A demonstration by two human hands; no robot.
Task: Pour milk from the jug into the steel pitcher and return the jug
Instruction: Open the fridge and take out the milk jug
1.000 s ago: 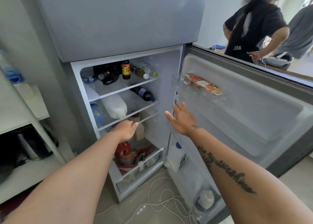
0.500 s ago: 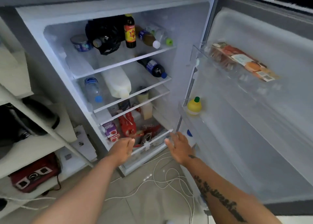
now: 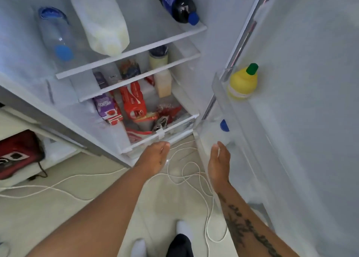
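Low on the inside of the open fridge door [image 3: 310, 101], in the bottom rack: milk jug [image 3: 214, 136], pale white body blurred and half lost against the white plastic, round blue cap [image 3: 224, 125] the one clear mark. Just below it, right hand [image 3: 219, 159], seen edge-on, fingers straight and together, thumb apart, gripping nothing; fingertips at the jug's lower edge, contact impossible to judge. Further over, left hand [image 3: 155, 155] near the front of the bottom drawer [image 3: 174, 127], palm down, fingers loosely bent, likewise empty. Higher on the door, yellow squeeze bottle [image 3: 242, 81] with a green cap. Inside, on the glass shelf [image 3: 136, 48], lying on their sides: cloudy white container [image 3: 104, 23], dark soda bottle [image 3: 178, 2], clear water bottle [image 3: 56, 35], the last two blue-capped. Beneath both wrists, white cable [image 3: 184, 179] looped across the floor.
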